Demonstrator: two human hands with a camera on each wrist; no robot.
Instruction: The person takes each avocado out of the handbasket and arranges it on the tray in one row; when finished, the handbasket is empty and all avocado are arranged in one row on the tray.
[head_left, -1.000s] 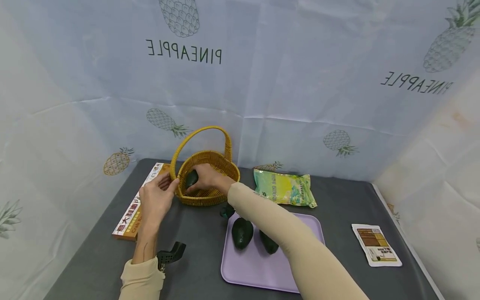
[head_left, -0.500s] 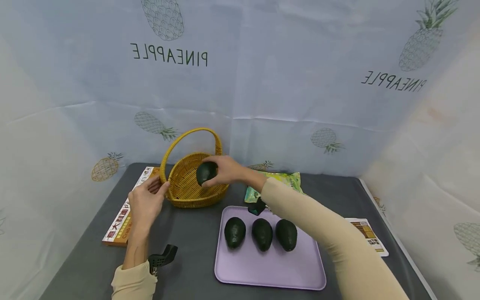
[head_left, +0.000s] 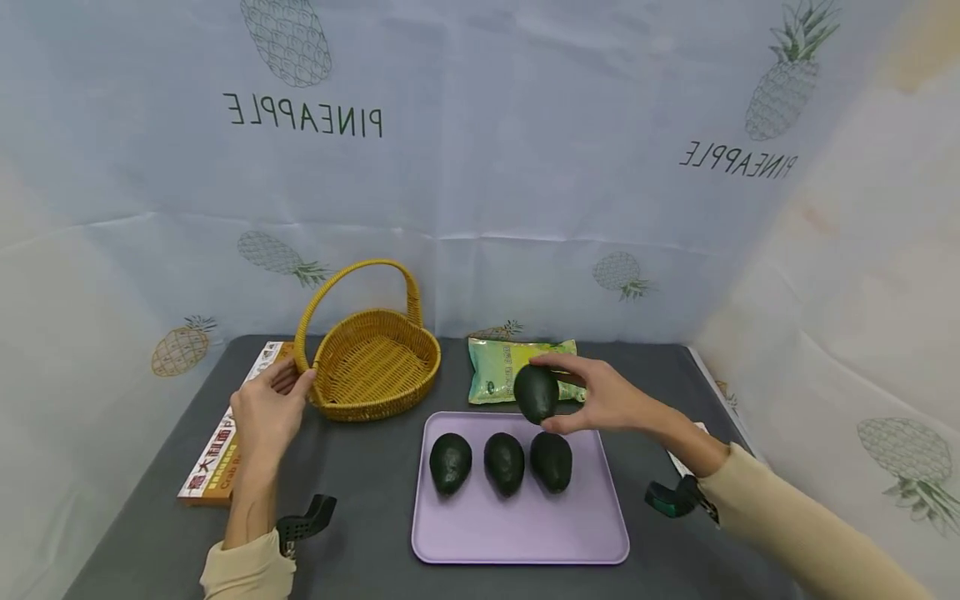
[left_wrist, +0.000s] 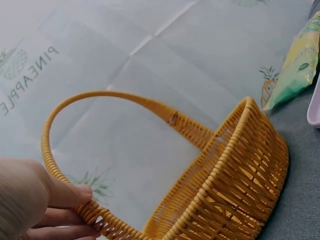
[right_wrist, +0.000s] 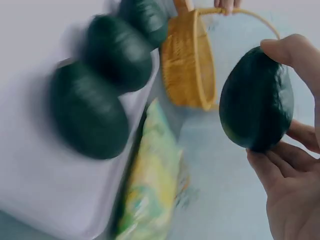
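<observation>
My right hand (head_left: 600,396) grips a dark green avocado (head_left: 536,393) between thumb and fingers, held above the back edge of a lilac tray (head_left: 525,533). Three more avocados lie in a row on that tray: a left one (head_left: 451,464), a middle one (head_left: 504,463) and a right one (head_left: 551,462). At the left, my left hand (head_left: 267,412) pinches the base of the handle of a yellow wicker basket (head_left: 375,408). In the head view the basket's inside shows bare weave. The left wrist view shows the thumb and fingers (left_wrist: 70,195) around the handle.
A green and yellow packet (head_left: 495,375) lies behind the tray, against the pineapple-print curtain (head_left: 480,167). Left of the basket is an orange and white box (head_left: 217,467), partly behind my left hand. A white packet (head_left: 678,462) is mostly hidden by my right forearm.
My right hand has lifted the avocado out of the basket and carried it right, over the tray's back edge. My left hand keeps its hold on the basket. The head view has shifted slightly.
</observation>
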